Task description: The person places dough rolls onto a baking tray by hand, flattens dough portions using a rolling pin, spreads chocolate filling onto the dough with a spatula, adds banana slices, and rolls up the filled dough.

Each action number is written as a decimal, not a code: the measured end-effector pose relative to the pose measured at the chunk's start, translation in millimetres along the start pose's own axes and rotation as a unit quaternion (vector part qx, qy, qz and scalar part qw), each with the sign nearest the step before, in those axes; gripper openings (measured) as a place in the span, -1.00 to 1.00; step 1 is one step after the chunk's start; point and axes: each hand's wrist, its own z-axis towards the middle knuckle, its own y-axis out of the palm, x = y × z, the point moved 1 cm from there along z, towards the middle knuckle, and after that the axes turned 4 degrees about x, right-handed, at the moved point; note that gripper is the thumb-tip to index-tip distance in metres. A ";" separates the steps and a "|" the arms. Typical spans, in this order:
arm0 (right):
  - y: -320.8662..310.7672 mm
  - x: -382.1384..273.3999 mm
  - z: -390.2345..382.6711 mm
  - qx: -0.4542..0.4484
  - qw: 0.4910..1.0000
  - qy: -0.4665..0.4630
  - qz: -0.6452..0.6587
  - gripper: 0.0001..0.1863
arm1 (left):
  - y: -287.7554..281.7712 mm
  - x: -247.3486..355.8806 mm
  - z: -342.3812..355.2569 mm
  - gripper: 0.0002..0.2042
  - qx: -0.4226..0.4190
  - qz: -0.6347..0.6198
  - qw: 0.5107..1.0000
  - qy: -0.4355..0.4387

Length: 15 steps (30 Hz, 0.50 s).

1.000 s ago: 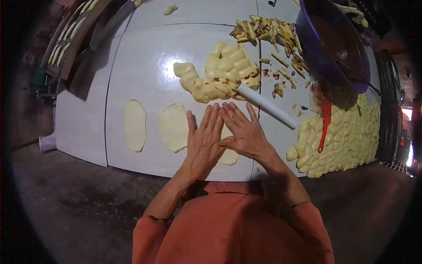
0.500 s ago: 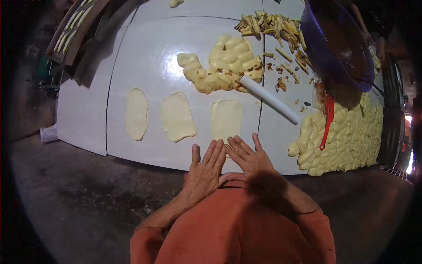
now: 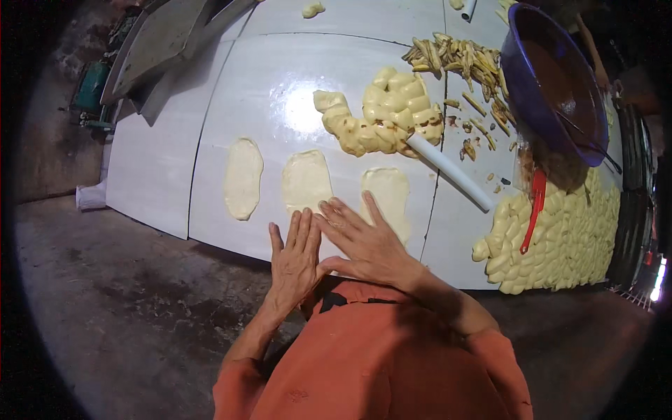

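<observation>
Three flattened pale dough pieces lie in a row near the table's front: a long oval, a middle piece and a right piece. My left hand lies flat, fingertips at the lower edge of the middle piece. My right hand is flat with fingers apart, fingertips on that piece's lower right corner and one finger reaching over the right piece. Both are open and grip nothing. Beyond them sit a lumpy dough mound and a white rolling pin.
At the right stand a purple tub of brown liquid, a red spatula and a spread of small dough lumps. Banana pieces lie behind. Metal trays occupy the back left. Another person's arm shows at back right.
My hands first drew down the right piece toward me, then shifted left to the middle piece. The view has shifted, so the table appears farther right and the left trays look different.
</observation>
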 end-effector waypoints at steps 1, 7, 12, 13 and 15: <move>14.7 -0.8 8.2 -0.008 1.000 -0.013 -0.007 -0.12 | -2.1 -1.6 -0.8 -0.05 -0.017 0.007 1.000 0.018; 7.0 -0.1 -0.4 -0.056 0.998 0.010 0.001 -0.12 | -25.5 -10.4 -9.7 -0.14 -0.069 -0.029 0.997 0.002; -4.8 14.2 62.4 0.033 0.999 0.012 0.042 -0.20 | -39.3 -44.3 41.9 -0.25 0.035 0.019 0.999 0.024; -1.2 17.5 79.0 0.051 0.999 0.007 0.011 -0.18 | -42.5 -49.1 63.1 -0.24 0.020 0.053 0.998 0.010; 20.4 40.3 89.7 0.022 0.998 0.056 -0.031 -0.12 | -34.2 -58.4 96.0 -0.20 0.007 0.013 1.000 -0.011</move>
